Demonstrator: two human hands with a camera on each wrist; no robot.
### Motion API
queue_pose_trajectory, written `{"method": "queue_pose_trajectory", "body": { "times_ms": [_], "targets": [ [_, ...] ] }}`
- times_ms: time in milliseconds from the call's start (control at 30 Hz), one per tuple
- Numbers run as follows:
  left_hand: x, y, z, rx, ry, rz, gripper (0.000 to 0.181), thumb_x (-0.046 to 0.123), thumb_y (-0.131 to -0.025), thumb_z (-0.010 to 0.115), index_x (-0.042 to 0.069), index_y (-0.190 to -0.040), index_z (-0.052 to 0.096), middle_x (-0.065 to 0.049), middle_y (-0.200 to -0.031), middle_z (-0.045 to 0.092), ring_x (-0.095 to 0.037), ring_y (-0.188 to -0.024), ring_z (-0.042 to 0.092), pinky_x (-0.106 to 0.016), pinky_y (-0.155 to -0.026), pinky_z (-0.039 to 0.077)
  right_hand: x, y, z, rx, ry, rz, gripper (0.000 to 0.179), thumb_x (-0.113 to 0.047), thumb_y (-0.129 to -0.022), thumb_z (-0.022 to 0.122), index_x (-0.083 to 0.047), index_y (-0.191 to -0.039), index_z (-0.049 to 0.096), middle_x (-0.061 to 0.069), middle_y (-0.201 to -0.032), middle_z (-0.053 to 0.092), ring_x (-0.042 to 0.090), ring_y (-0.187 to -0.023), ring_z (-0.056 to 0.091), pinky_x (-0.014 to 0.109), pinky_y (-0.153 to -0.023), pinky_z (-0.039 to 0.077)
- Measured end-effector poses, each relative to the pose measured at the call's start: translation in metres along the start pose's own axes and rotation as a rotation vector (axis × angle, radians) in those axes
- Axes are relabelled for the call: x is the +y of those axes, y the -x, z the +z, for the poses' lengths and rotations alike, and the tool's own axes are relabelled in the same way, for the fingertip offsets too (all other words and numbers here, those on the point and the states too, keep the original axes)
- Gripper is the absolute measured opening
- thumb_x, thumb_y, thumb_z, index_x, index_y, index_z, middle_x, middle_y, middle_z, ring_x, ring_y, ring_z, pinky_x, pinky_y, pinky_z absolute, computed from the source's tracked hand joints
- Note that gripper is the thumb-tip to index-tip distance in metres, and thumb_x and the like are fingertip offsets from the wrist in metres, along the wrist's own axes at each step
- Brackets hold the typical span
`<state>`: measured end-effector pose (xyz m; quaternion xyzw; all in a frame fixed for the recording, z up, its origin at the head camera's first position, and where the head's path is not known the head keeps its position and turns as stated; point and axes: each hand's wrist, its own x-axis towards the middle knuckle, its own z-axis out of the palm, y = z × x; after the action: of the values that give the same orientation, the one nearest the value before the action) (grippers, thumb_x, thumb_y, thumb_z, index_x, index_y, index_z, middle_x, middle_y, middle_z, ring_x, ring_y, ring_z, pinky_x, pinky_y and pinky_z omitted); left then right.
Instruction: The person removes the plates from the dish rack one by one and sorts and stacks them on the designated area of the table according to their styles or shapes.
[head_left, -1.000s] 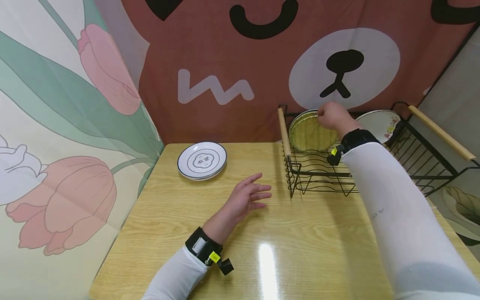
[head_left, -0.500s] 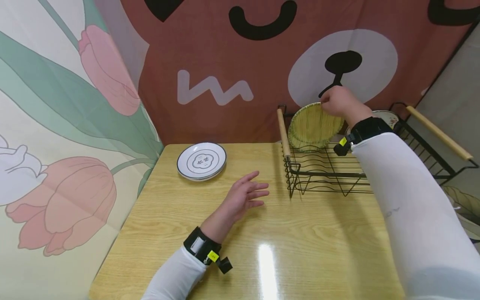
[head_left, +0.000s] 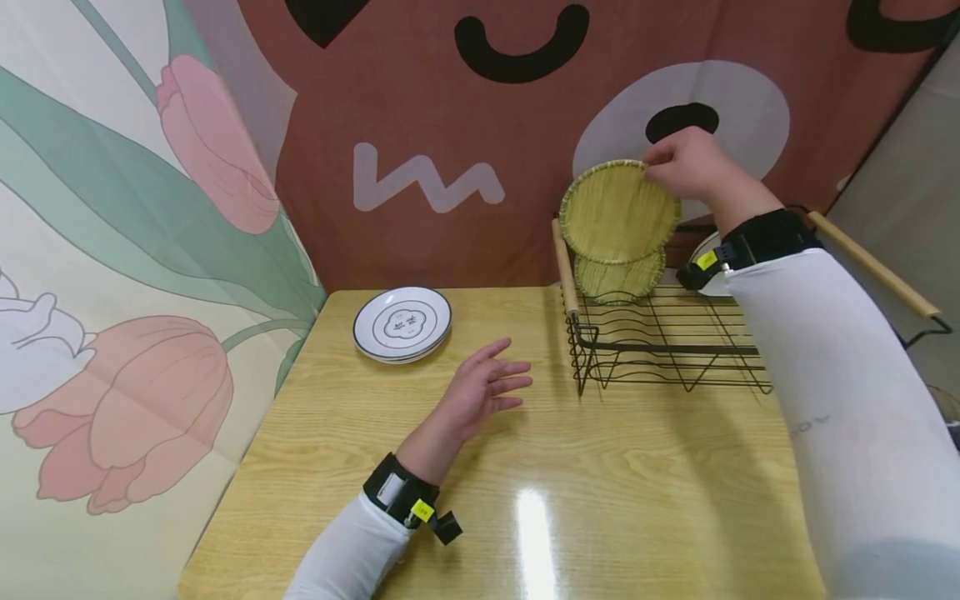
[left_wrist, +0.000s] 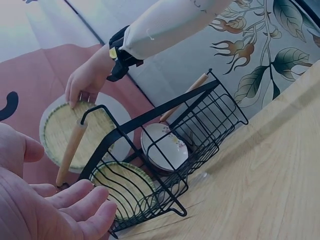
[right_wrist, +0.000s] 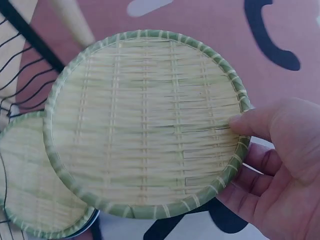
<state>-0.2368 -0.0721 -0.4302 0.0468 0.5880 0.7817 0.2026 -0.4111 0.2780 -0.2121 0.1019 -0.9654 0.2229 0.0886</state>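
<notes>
My right hand (head_left: 693, 171) pinches the edge of a round woven bamboo tray (head_left: 618, 212), thumb on its face and fingers behind. The tray hangs tilted above the left end of a black wire dish rack (head_left: 667, 350). A second woven bamboo tray (right_wrist: 42, 175) stands in the rack, partly covered by the held one in the head view. Over the table, left of the rack, my left hand (head_left: 483, 387) holds nothing, its fingers spread and relaxed. From the left wrist view, that hand's fingers (left_wrist: 80, 200) overlap the rack's near corner.
White plates with dark rims (head_left: 403, 325) lie stacked at the table's back left. Floral-patterned white dishes (left_wrist: 165, 147) stand farther along the rack. Wooden handles (head_left: 566, 267) top both rack ends. A cloth backdrop (head_left: 420, 100) rises right behind the table.
My right hand has lifted one bamboo tray up out of the rack, leaving another standing there. My left hand has barely shifted.
</notes>
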Motion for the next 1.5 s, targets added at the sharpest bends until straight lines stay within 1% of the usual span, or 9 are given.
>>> {"method": "queue_pose_trajectory", "body": {
  "times_ms": [233, 400, 533, 700, 800, 900, 1100, 1333, 1500],
  "targets": [
    [0.005, -0.001, -0.002, 0.014, 0.003, 0.004, 0.053, 0.021, -0.104, 0.047, 0.023, -0.157, 0.041, -0.024, -0.146, 0.059, -0.033, -0.125, 0.067, -0.038, -0.088, 0.06, -0.007, 0.007, -0.009, 0.029, -0.093, 0.082, 0.049, -0.032, -0.103, 0.054, -0.003, -0.142, 0.06, 0.021, -0.139, 0.06, 0.027, -0.107, 0.058, 0.028, -0.076, 0.046],
    [0.009, 0.0, -0.001, 0.031, -0.011, 0.025, 0.052, 0.02, -0.104, 0.047, 0.022, -0.156, 0.042, -0.022, -0.142, 0.062, -0.029, -0.118, 0.07, -0.038, -0.089, 0.059, -0.005, 0.015, -0.011, 0.05, -0.25, 0.148, 0.049, -0.035, -0.101, 0.059, -0.004, -0.139, 0.063, 0.0, -0.111, 0.063, 0.013, -0.086, 0.056, 0.024, -0.068, 0.049],
    [0.012, 0.0, -0.002, 0.046, -0.015, 0.044, 0.049, 0.02, -0.105, 0.045, 0.023, -0.154, 0.044, -0.021, -0.139, 0.065, -0.022, -0.109, 0.072, -0.036, -0.085, 0.059, -0.001, 0.023, -0.008, 0.052, -0.521, 0.204, 0.036, -0.03, -0.099, 0.066, -0.007, -0.126, 0.068, -0.009, -0.097, 0.062, 0.008, -0.077, 0.06, 0.02, -0.065, 0.055],
    [0.016, 0.001, -0.004, 0.055, -0.012, 0.066, 0.047, 0.02, -0.105, 0.046, 0.024, -0.152, 0.047, -0.019, -0.133, 0.069, -0.019, -0.102, 0.074, -0.037, -0.085, 0.059, 0.002, 0.037, 0.006, 0.077, -0.872, 0.262, 0.014, -0.021, -0.097, 0.07, -0.011, -0.106, 0.073, -0.002, -0.107, 0.058, 0.008, -0.078, 0.065, 0.021, -0.064, 0.058],
    [0.017, 0.002, -0.004, 0.057, -0.004, 0.081, 0.048, 0.019, -0.104, 0.048, 0.023, -0.151, 0.047, -0.015, -0.123, 0.073, -0.019, -0.097, 0.074, -0.037, -0.084, 0.059, 0.003, 0.049, 0.021, 0.101, -1.089, 0.251, 0.007, -0.011, -0.096, 0.07, -0.008, -0.096, 0.077, 0.001, -0.098, 0.064, 0.009, -0.068, 0.063, 0.022, -0.057, 0.055],
    [0.019, 0.004, -0.005, 0.053, 0.008, 0.095, 0.048, 0.017, -0.103, 0.047, 0.021, -0.151, 0.047, -0.008, -0.112, 0.076, -0.018, -0.094, 0.074, -0.036, -0.082, 0.059, 0.001, 0.062, 0.038, 0.123, -1.259, 0.219, 0.011, -0.003, -0.094, 0.069, -0.005, -0.086, 0.077, 0.002, -0.082, 0.068, 0.01, -0.057, 0.062, 0.023, -0.05, 0.053],
    [0.022, 0.01, -0.004, 0.041, 0.012, 0.115, 0.049, 0.017, -0.104, 0.046, 0.02, -0.153, 0.045, -0.001, -0.103, 0.077, -0.018, -0.091, 0.074, -0.035, -0.08, 0.059, -0.008, 0.089, 0.068, 0.163, -1.344, 0.212, 0.019, -0.002, -0.095, 0.066, -0.007, -0.079, 0.076, 0.0, -0.071, 0.068, 0.009, -0.056, 0.062, 0.022, -0.049, 0.052],
    [0.025, 0.016, -0.002, 0.018, 0.006, 0.138, 0.05, 0.017, -0.104, 0.045, 0.019, -0.153, 0.044, 0.003, -0.097, 0.077, -0.018, -0.089, 0.074, -0.035, -0.08, 0.059, -0.022, 0.116, 0.092, 0.163, -1.453, 0.269, 0.02, -0.002, -0.095, 0.064, -0.009, -0.077, 0.069, 0.002, -0.082, 0.068, 0.01, -0.065, 0.067, 0.022, -0.055, 0.056],
    [0.029, 0.018, 0.0, -0.009, 0.018, 0.151, 0.051, 0.016, -0.104, 0.043, 0.018, -0.155, 0.042, 0.004, -0.094, 0.078, -0.015, -0.085, 0.075, -0.033, -0.079, 0.059, -0.032, 0.13, 0.107, 0.142, -1.574, 0.245, 0.019, 0.005, -0.094, 0.059, -0.006, -0.079, 0.062, 0.005, -0.092, 0.061, 0.012, -0.065, 0.067, 0.022, -0.055, 0.058]
  ]
}}
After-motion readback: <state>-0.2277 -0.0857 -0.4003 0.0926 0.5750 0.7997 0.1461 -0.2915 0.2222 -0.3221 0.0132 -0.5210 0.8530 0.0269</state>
